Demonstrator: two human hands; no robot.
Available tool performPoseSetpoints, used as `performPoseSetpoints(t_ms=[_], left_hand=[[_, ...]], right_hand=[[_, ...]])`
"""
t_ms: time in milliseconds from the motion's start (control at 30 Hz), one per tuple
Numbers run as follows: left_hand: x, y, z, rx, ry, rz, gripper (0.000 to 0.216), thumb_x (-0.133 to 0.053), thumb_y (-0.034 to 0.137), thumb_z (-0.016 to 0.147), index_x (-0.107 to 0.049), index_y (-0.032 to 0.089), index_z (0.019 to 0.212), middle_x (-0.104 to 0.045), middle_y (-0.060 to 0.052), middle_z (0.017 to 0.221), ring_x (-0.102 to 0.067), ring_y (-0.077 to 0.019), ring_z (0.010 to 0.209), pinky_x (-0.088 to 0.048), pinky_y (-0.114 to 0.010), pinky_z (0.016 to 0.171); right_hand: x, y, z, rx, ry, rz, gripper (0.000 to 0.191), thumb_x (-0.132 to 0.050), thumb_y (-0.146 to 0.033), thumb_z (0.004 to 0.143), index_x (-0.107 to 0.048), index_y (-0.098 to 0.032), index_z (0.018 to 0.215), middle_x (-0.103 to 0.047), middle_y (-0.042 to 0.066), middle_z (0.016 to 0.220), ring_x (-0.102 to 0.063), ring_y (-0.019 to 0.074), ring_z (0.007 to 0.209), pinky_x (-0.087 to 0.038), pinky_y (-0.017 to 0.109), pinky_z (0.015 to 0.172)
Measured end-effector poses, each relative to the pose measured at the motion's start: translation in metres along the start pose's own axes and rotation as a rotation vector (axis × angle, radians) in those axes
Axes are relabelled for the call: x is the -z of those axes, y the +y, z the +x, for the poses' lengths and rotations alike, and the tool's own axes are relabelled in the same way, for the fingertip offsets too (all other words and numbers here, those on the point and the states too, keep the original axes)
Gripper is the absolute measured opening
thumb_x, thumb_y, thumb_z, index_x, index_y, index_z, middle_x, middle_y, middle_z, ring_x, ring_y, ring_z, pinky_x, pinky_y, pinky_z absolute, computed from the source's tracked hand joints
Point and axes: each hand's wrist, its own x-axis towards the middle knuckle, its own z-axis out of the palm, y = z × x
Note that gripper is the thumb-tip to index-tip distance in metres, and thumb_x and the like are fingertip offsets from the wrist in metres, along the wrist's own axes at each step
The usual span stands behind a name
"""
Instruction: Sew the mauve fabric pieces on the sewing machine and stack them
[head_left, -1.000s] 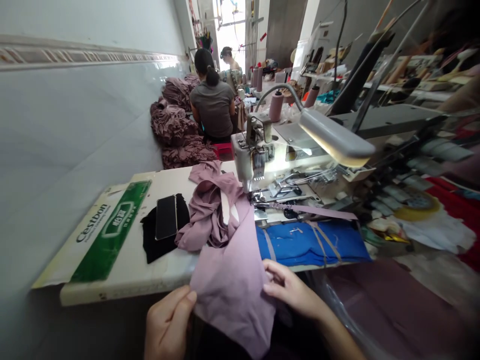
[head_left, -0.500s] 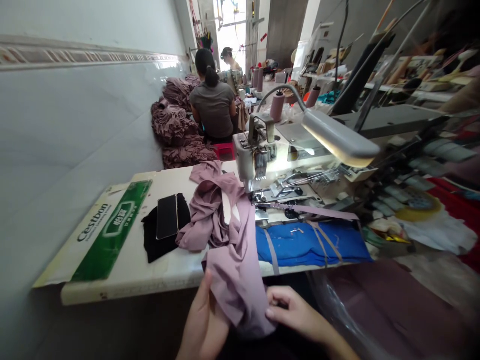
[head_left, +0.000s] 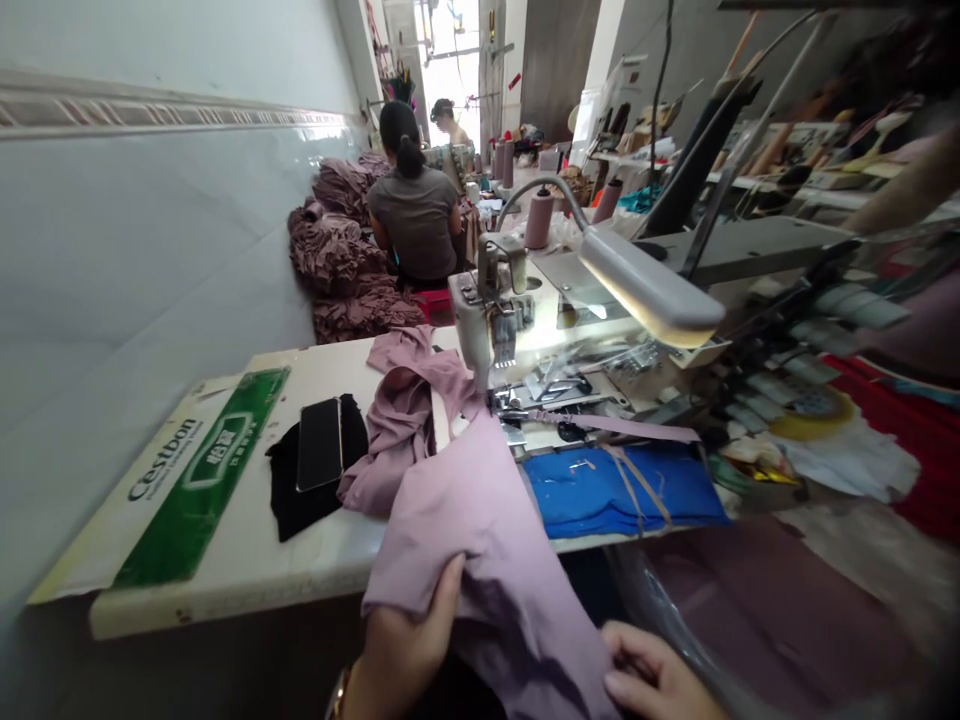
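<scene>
A mauve piece of fabric (head_left: 480, 490) stretches from the sewing machine (head_left: 472, 330) down over the table's front edge. My left hand (head_left: 412, 630) grips it near the edge, thumb on top and the fingers hidden beneath the cloth. Further right and lower, my right hand (head_left: 652, 670) pinches the fabric's right edge between thumb and curled fingers. More of the same cloth lies bunched on the table (head_left: 217, 605), left of the needle area. A narrow mauve strip (head_left: 637, 427) runs into the machine from the right.
A black phone (head_left: 320, 445) rests on black cloth (head_left: 289, 515), beside a green and white Cestbon sheet (head_left: 202, 480). Blue fabric (head_left: 600, 495) covers the table's right front. The lamp (head_left: 652, 285) overhangs the machine. A seated person (head_left: 416, 215) is ahead, near heaped cloth (head_left: 330, 245).
My hands have drawn the fabric's lower part out flatter and wider. The right hand has moved right and down; the left thumb now lies over the cloth. The view has shifted slightly.
</scene>
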Motion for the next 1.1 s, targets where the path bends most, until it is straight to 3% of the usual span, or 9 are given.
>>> performPoseSetpoints(t_ms=[267, 400, 467, 633, 767, 833, 1000, 1100], left_hand=[[-0.007, 0.018, 0.048, 0.002, 0.078, 0.044, 0.033, -0.066, 0.037, 0.083, -0.072, 0.011, 0.102, -0.073, -0.015, 0.109, -0.067, -0.03, 0.108, -0.053, -0.039, 0.098], [-0.01, 0.031, 0.074, -0.018, 0.001, -0.049, 0.032, -0.063, 0.034, 0.086, -0.069, 0.014, 0.11, -0.071, -0.012, 0.114, -0.065, -0.0272, 0.113, -0.051, -0.037, 0.1], [-0.011, 0.035, 0.084, -0.044, -0.061, -0.077, 0.032, -0.062, 0.033, 0.086, -0.068, 0.015, 0.112, -0.07, -0.011, 0.117, -0.064, -0.0265, 0.114, -0.05, -0.037, 0.101], [-0.01, 0.042, 0.1, -0.076, -0.174, -0.019, 0.03, -0.06, 0.034, 0.087, -0.066, 0.017, 0.111, -0.07, -0.009, 0.115, -0.058, -0.0261, 0.121, -0.044, -0.038, 0.106], [-0.01, 0.048, 0.112, -0.016, -0.306, 0.16, 0.022, -0.061, 0.034, 0.084, -0.065, 0.017, 0.097, -0.072, -0.008, 0.093, -0.062, -0.0278, 0.112, -0.045, -0.041, 0.102], [-0.011, 0.048, 0.121, 0.012, -0.343, 0.228, 0.019, -0.062, 0.032, 0.081, -0.063, 0.017, 0.092, -0.07, -0.01, 0.093, -0.063, -0.0295, 0.107, -0.047, -0.043, 0.098], [-0.013, 0.044, 0.157, -0.119, -0.251, 0.147, 0.014, -0.059, 0.026, 0.081, -0.058, 0.017, 0.092, -0.065, -0.01, 0.106, -0.059, -0.0277, 0.111, -0.045, -0.041, 0.097], [-0.014, 0.045, 0.182, -0.136, -0.194, 0.162, 0.008, -0.059, 0.025, 0.08, -0.057, 0.018, 0.084, -0.065, -0.005, 0.086, -0.063, -0.0244, 0.088, -0.05, -0.037, 0.081]], right_hand=[[-0.014, -0.023, 0.033, 0.127, 0.079, -0.089, 0.029, -0.068, -0.048, 0.08, -0.068, -0.019, 0.079, -0.062, 0.002, 0.075, -0.058, 0.0224, 0.076, -0.045, 0.034, 0.074], [-0.022, -0.025, 0.045, 0.202, 0.194, 0.099, 0.043, -0.075, -0.046, 0.076, -0.064, -0.027, 0.113, -0.062, -0.001, 0.075, -0.061, 0.0199, 0.072, -0.049, 0.033, 0.071], [-0.023, -0.024, 0.049, 0.239, 0.232, 0.148, 0.05, -0.075, -0.046, 0.076, -0.061, -0.031, 0.121, -0.064, 0.0, 0.078, -0.063, 0.0192, 0.073, -0.051, 0.032, 0.072], [-0.019, -0.028, 0.052, 0.216, 0.272, 0.015, 0.032, -0.076, -0.045, 0.075, -0.074, -0.026, 0.101, -0.071, 0.009, 0.102, -0.065, 0.0272, 0.098, -0.051, 0.038, 0.089], [-0.019, -0.034, 0.051, 0.232, 0.238, -0.056, 0.024, -0.074, -0.045, 0.077, -0.076, -0.024, 0.089, -0.072, 0.009, 0.093, -0.067, 0.0286, 0.093, -0.052, 0.037, 0.086], [-0.021, -0.035, 0.051, 0.248, 0.215, -0.058, 0.021, -0.072, -0.043, 0.078, -0.076, -0.025, 0.087, -0.071, 0.007, 0.088, -0.067, 0.0268, 0.087, -0.053, 0.035, 0.081], [-0.026, -0.037, 0.058, 0.307, 0.173, -0.033, 0.015, -0.07, -0.038, 0.082, -0.075, -0.025, 0.086, -0.068, 0.004, 0.084, -0.065, 0.0226, 0.081, -0.051, 0.031, 0.076], [-0.027, -0.042, 0.07, 0.343, 0.164, -0.008, 0.012, -0.068, -0.035, 0.084, -0.074, -0.025, 0.085, -0.065, 0.002, 0.082, -0.062, 0.02, 0.079, -0.049, 0.029, 0.075]])
